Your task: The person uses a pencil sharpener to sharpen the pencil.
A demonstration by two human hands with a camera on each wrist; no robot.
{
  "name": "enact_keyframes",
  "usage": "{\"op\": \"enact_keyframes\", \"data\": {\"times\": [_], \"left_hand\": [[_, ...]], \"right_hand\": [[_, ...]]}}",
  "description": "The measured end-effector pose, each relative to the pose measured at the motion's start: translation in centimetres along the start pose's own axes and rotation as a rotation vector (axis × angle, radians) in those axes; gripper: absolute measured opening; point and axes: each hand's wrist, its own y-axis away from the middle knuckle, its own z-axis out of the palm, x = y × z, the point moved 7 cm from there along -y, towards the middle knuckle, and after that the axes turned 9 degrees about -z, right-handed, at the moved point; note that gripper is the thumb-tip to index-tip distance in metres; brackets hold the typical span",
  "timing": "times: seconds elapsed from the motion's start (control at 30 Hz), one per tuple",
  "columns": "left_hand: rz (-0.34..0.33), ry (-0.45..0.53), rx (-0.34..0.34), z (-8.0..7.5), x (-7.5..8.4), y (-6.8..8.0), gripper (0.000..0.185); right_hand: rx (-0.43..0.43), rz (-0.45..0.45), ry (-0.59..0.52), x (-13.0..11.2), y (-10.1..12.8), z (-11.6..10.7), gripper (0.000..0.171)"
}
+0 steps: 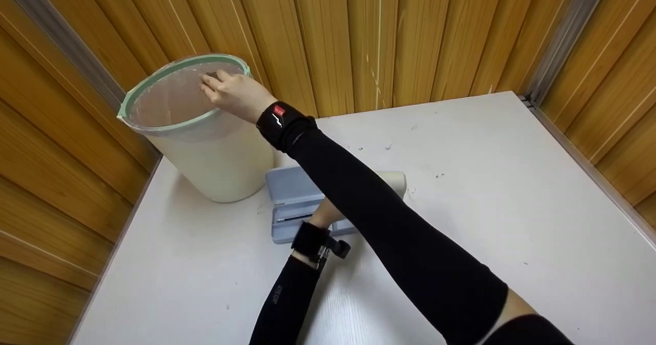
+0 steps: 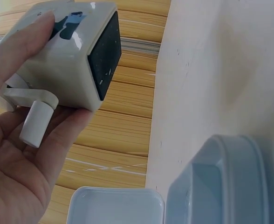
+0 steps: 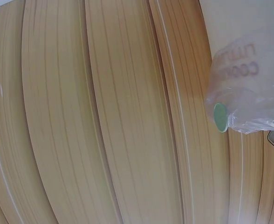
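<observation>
In the left wrist view my left hand [image 2: 23, 172] grips a cream pencil sharpener [image 2: 58, 65] with a white crank handle and a dark flat end. The head view shows that hand low over an open blue pencil case [image 1: 293, 187], partly hidden behind the right forearm. My right hand [image 1: 233, 94] is over the rim of a cream bin [image 1: 220, 165], its fingers pinching a small dark-edged piece [image 1: 211, 74]. A corner of the piece shows at the right edge of the right wrist view; its kind is unclear. A pencil [image 1: 294, 217] lies in the case.
A clear bag lines the bin, held by a green rim [image 1: 134, 99]. Wood-patterned walls [image 1: 420, 37] stand behind and to the left and right of the white table [image 1: 487, 181]. Small dark specks [image 1: 439, 175] dot the tabletop.
</observation>
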Motion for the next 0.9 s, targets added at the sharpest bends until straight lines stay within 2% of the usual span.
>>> {"op": "enact_keyframes", "data": {"times": [0.03,0.1,0.13,0.17,0.2,0.23,0.27,0.33,0.4,0.43,0.53,0.6,0.73,0.9], "left_hand": [[-0.006,-0.021,-0.004,-0.2,0.9,1.4,0.042],[0.136,-0.053,-0.041,-0.7,5.2,6.3,0.056],[0.365,-0.07,-0.04,-1.1,8.2,9.3,0.064],[0.512,-0.102,-0.044,-1.4,10.8,12.4,0.066],[0.686,-0.071,-0.084,-1.8,13.3,15.4,0.076],[0.843,-0.082,-0.079,-2.1,15.3,18.2,0.078],[0.908,-0.056,-0.101,-2.5,17.0,20.4,0.077],[1.044,-0.029,-0.1,-2.8,18.7,22.8,0.072],[1.007,0.021,-0.132,-2.8,18.9,23.2,0.062],[0.968,-0.007,-0.1,-2.6,18.7,22.8,0.052],[0.786,-0.012,-0.129,-2.0,17.4,20.8,0.036],[0.721,-0.021,-0.147,-1.6,16.9,19.6,0.033],[0.7,0.001,-0.17,-1.5,16.8,19.0,0.043],[0.692,-0.025,-0.151,-1.7,16.7,18.7,0.053]], "right_hand": [[0.01,0.017,-0.003,0.2,0.1,0.0,0.044],[0.028,0.094,-0.054,1.1,0.6,0.0,0.041],[0.03,0.156,-0.122,1.8,0.9,0.0,0.037],[0.024,0.227,-0.206,2.7,1.3,0.2,0.035],[0.021,0.31,-0.31,3.6,1.8,0.5,0.036],[0.021,0.403,-0.426,4.5,2.4,0.7,0.04],[0.034,0.504,-0.553,5.4,3.2,1.0,0.045],[0.084,0.677,-0.784,6.9,4.7,1.6,0.054],[0.156,0.791,-0.936,8.1,6.0,2.1,0.055],[0.197,0.834,-0.994,8.6,6.7,2.3,0.054],[0.304,0.913,-1.092,10.1,8.6,2.9,0.049],[0.352,0.951,-1.139,11.0,10.0,3.3,0.048],[0.407,0.993,-1.204,12.6,13.3,4.1,0.051],[0.412,1.02,-1.296,13.3,17.9,5.2,0.053]]}}
